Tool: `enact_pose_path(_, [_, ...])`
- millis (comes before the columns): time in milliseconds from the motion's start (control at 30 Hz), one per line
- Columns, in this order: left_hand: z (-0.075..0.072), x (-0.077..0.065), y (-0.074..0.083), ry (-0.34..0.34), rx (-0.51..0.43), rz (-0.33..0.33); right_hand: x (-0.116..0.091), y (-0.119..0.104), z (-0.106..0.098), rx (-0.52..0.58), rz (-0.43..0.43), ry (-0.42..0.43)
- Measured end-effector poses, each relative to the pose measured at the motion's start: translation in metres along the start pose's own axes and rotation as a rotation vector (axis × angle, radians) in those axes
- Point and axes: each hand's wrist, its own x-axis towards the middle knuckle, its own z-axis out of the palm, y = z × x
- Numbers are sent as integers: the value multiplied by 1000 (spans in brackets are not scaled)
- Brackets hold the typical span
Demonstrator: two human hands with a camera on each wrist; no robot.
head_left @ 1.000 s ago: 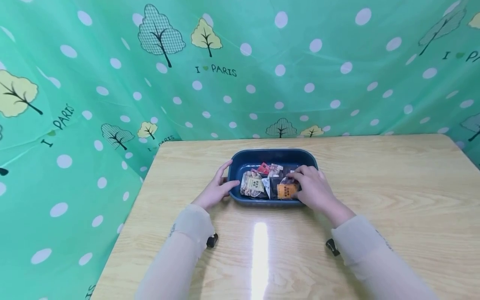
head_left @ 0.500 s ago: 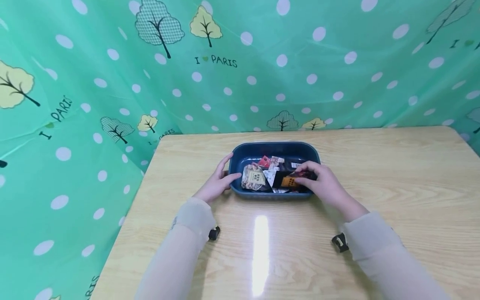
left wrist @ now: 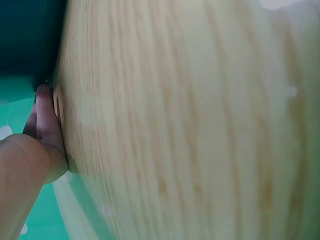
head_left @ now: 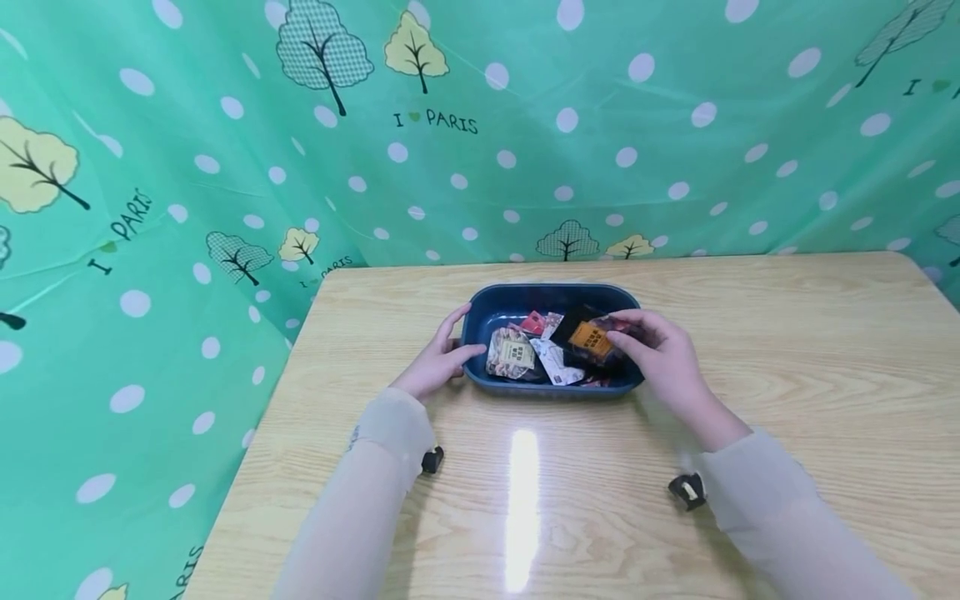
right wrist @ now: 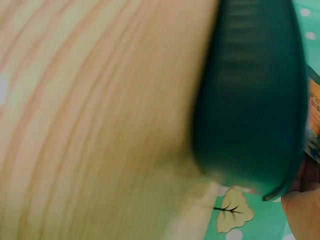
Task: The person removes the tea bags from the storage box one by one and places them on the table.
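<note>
A dark blue plastic bin with rounded corners stands on the table, several small food packets inside it. At its left end my left hand grips the rim, thumb over the inner side and fingers along the outside. My right hand pinches a black packet with an orange label by its right edge, tilted above the bin's right half. The same packet shows past the bin wall in the right wrist view. Under it lies a white packet, and to the left a packet with a pale label.
A small red packet lies farther back in the bin. The wooden table extends around it, with a bright light reflection in front. A green dotted curtain hangs behind and at the left.
My right hand has lifted the black packet off the others and moved it up and right, tilting it and uncovering the white packet. My left hand stays on the rim.
</note>
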Motion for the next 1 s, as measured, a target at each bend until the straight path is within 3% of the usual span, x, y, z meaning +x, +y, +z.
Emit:
enact_pose_path(167, [1, -2, 1, 4, 5, -1, -8, -13, -2, 128, 16, 38])
enact_pose_path(400, [1, -1, 0, 9, 7, 7, -21, -26, 5, 179, 113, -73])
enact_pose_path(767, [0, 1, -3, 2, 9, 29, -38, -21, 35, 72, 130, -199])
enact_pose_path(1000, [-1, 1, -4, 3, 2, 27, -49, -15, 58, -43, 137, -193])
